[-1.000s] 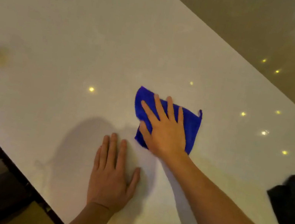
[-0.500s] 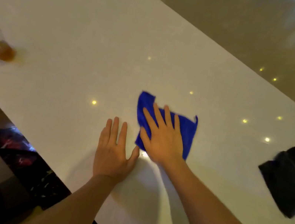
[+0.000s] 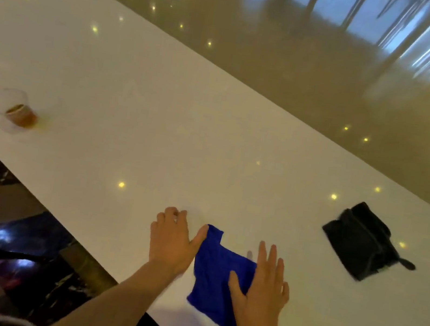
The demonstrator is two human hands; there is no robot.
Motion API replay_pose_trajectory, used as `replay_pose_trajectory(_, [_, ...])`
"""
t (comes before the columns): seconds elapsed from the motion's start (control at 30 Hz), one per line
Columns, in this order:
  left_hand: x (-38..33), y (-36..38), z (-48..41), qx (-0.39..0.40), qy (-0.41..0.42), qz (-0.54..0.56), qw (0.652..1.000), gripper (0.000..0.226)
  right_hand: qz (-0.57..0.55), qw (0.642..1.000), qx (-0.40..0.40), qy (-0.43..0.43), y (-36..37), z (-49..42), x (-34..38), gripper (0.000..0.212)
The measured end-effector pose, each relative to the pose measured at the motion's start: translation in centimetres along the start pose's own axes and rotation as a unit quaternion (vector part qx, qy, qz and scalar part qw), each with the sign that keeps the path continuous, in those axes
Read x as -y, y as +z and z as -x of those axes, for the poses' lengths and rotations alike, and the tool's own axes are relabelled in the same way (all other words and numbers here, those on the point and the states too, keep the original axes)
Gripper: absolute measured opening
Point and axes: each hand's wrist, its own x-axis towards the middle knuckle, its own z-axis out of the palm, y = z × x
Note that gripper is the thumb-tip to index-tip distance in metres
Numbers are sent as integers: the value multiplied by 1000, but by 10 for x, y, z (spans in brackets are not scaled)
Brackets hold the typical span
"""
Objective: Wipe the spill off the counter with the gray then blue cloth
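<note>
A blue cloth (image 3: 214, 276) lies flat on the white counter (image 3: 137, 110) near its front edge. My right hand (image 3: 261, 293) presses flat on the cloth's right part, fingers spread. My left hand (image 3: 172, 238) rests on the bare counter just left of the cloth, its thumb touching the cloth's upper corner. A dark gray cloth (image 3: 362, 241) lies crumpled to the right, apart from both hands. I see no wet spill on the counter near the cloths.
A clear plastic cup (image 3: 17, 112) with brown liquid lies tipped on the counter at the far left. The counter's front edge runs diagonally just below my left wrist. A glossy floor lies beyond the far edge.
The blue cloth and my right hand have slid toward the counter's front edge. My left hand stays beside the cloth. The view has tilted up, showing more of the counter and cup.
</note>
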Motion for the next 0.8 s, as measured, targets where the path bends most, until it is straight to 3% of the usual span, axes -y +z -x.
replay_pose_trajectory(0.03, [-10, 7, 16, 28, 10, 11, 1000, 76, -55, 995, -38, 79, -6, 1, -4, 95])
replay_pose_trajectory(0.1, [-27, 21, 47, 75, -10, 26, 997, 73, -183, 965, -36, 182, -11, 7, -12, 89])
replay_pose_trajectory(0.2, [-41, 27, 64, 124, -49, 27, 991, 56, -292, 935, 39, 198, -11, 11, -17, 55])
replay_pose_trajectory(0.27, [-51, 20, 57, 182, -39, 98, 978, 30, -360, 910, 77, 191, -19, 11, -18, 19])
replay_pose_trajectory(0.3, [-60, 16, 51, 211, -28, 147, 966, 21, -420, 883, 89, 190, -26, 12, -23, 12])
replay_pose_trajectory(0.4, [-87, 5, 39, 297, -60, 327, 895, 24, -611, 768, 91, 168, -46, 14, -42, 30])
replay_pose_trajectory(0.5, [-130, 7, 44, 406, -109, 438, 794, 33, -696, 698, 50, 164, -70, 22, -82, 43])
replay_pose_trajectory(0.57, [-163, 16, 54, 448, -124, 441, 767, 36, -703, 682, -8, 202, -87, 30, -113, 45])
replay_pose_trajectory(0.63, [-186, 26, 64, 465, -120, 439, 759, 40, -674, 698, -64, 233, -100, 34, -135, 35])
replay_pose_trajectory(0.8, [-198, 48, 87, 461, -126, 354, 804, 42, -594, 748, -98, 278, -91, 44, -171, 26])
